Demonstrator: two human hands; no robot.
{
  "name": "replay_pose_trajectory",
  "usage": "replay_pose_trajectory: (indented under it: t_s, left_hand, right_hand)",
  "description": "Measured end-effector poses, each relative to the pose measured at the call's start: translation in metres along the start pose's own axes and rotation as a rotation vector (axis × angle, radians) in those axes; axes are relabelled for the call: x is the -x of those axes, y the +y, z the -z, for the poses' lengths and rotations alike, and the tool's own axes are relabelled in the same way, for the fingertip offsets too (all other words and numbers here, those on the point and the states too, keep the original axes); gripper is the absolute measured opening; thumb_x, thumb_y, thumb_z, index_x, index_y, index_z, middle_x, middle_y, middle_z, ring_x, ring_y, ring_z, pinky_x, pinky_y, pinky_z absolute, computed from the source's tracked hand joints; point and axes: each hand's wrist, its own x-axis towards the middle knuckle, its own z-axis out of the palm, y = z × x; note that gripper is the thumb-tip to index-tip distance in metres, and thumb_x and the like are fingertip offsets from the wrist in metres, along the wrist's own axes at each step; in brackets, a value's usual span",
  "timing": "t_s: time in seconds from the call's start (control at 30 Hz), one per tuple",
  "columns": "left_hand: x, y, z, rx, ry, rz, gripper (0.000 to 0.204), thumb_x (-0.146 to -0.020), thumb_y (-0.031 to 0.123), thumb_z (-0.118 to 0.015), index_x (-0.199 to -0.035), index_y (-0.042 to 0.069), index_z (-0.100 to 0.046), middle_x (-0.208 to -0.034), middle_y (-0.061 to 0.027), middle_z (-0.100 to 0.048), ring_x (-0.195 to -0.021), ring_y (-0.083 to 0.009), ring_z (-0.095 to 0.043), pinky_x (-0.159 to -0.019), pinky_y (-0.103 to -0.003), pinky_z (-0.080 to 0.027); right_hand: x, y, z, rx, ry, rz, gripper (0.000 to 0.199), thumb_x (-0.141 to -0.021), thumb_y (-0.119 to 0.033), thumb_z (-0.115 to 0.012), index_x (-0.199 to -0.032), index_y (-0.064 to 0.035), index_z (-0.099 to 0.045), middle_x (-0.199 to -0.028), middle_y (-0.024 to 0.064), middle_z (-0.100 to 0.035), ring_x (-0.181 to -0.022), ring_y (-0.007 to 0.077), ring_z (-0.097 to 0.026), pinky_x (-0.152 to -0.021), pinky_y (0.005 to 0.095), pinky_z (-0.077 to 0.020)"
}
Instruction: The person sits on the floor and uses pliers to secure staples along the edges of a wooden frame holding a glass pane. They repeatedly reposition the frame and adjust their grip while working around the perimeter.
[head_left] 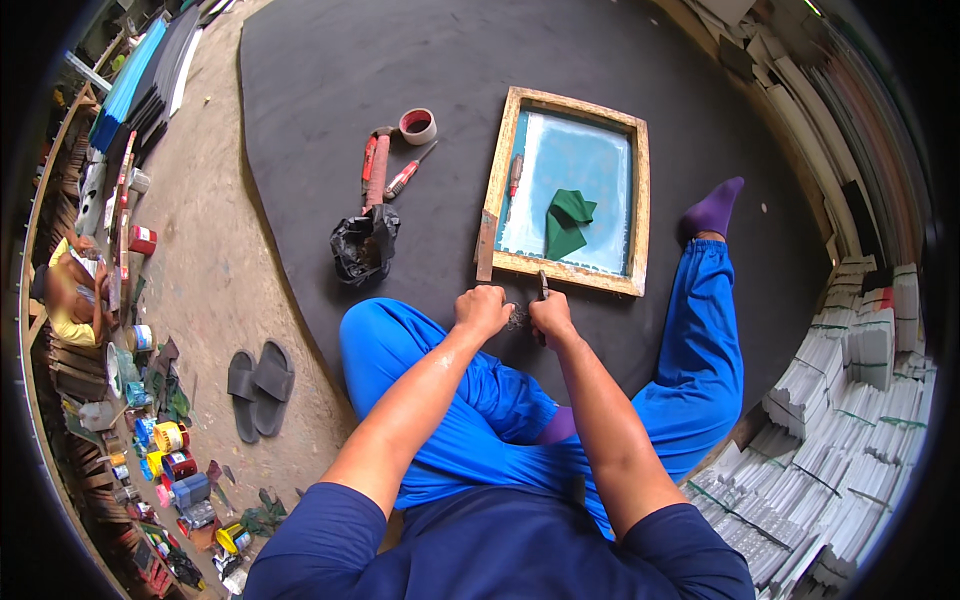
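Note:
My left hand is closed, its knuckles just below a flat rusty-brown strip at the frame's lower left corner. What its fingers hold, if anything, is hidden. Close beside it, my right hand grips a slim dark tool; its tip points toward the frame, and I cannot make out its kind. Between the hands lies a small patch of dark bits. Just beyond them is a wooden screen-printing frame with pale blue mesh. On the mesh rest a folded green cloth and a small red-handled tool.
Left of the frame are a tape roll, a red screwdriver, a red-handled tool and a black plastic bag. Dark sandals and paint containers stand farther left, near another person. White bundles line the right.

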Motion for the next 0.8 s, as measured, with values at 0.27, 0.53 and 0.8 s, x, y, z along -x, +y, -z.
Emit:
replay_pose_trajectory:
  t_s: [0.27, 0.53, 0.8]
  left_hand:
    - [0.001, -0.005, -0.001, 0.157, 0.023, 0.000, 0.027, -0.085, 0.036, -0.076, -0.102, 0.016, -0.078, -0.095, -0.0093, -0.076, -0.092, -0.0293, -0.073, -0.082, -0.043, -0.058]
    - [0.002, -0.011, -0.017, 0.154, 0.210, -0.326, 0.016, -0.086, 0.021, -0.070, -0.099, 0.015, -0.077, -0.098, -0.0071, -0.073, -0.091, -0.0293, -0.072, -0.080, -0.042, -0.058]
    - [0.007, -0.010, -0.016, 0.004, 0.176, -0.324, 0.015, -0.086, 0.024, -0.070, -0.095, 0.015, -0.079, -0.094, -0.0063, -0.075, -0.090, -0.0285, -0.072, -0.081, -0.043, -0.057]
  right_hand:
    - [0.000, 0.013, 0.023, -0.471, -0.489, -0.029, 0.011, -0.081, -0.001, -0.060, -0.092, -0.0047, -0.061, -0.067, 0.0088, -0.058, -0.050, 0.0202, -0.057, -0.045, 0.0378, -0.0494]
    - [0.028, 0.019, 0.032, -0.051, -0.675, 0.053, 0.012, -0.084, -0.006, -0.066, -0.095, -0.0028, -0.063, -0.069, 0.0090, -0.065, -0.054, 0.0185, -0.065, -0.045, 0.0334, -0.0498]
    - [0.041, 0.028, 0.047, -0.150, -0.736, -0.033, 0.026, -0.089, -0.019, -0.074, -0.111, -0.0062, -0.068, -0.076, 0.0018, -0.061, -0.062, 0.0143, -0.064, -0.050, 0.0300, -0.0501]
